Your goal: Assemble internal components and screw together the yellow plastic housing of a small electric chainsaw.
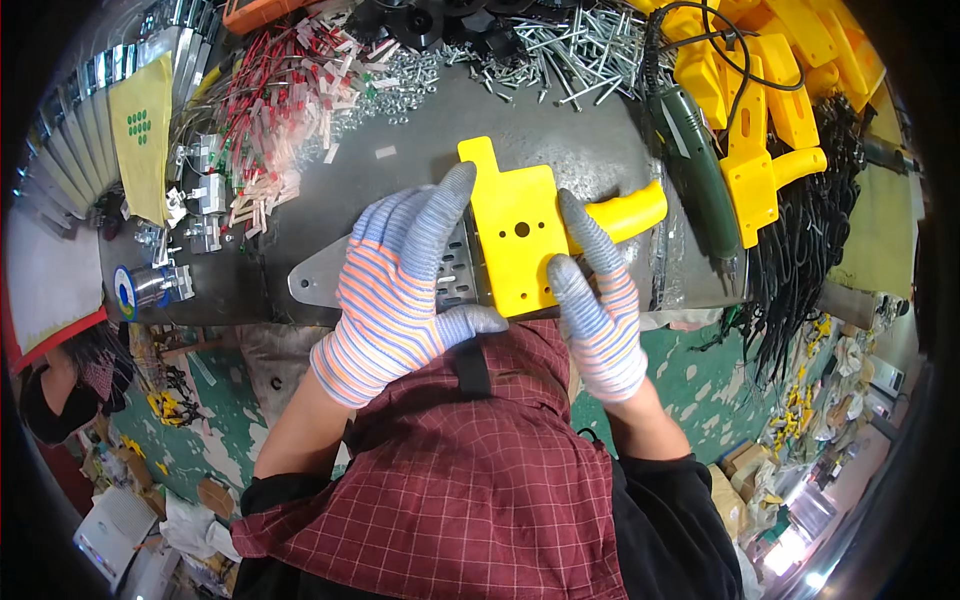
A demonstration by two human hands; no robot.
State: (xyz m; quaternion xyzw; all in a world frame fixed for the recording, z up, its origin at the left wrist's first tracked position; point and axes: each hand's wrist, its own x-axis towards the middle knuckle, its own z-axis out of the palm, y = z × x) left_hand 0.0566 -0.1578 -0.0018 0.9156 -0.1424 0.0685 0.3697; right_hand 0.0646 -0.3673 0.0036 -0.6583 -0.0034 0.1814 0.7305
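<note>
A flat yellow plastic housing piece with a round hole and a handle sticking right lies on the grey metal workbench. Both my hands wear striped knit gloves with grey fingertips. My left hand presses on a perforated metal plate beside the yellow piece, its fingertips touching the piece's left edge. My right hand grips the yellow piece at its lower right, thumb and forefinger on its face.
A pile of yellow housings and a green power tool lie at the right. Loose screws and red-tipped wire leads cover the back. Black cables hang off the right edge. Metal brackets sit left.
</note>
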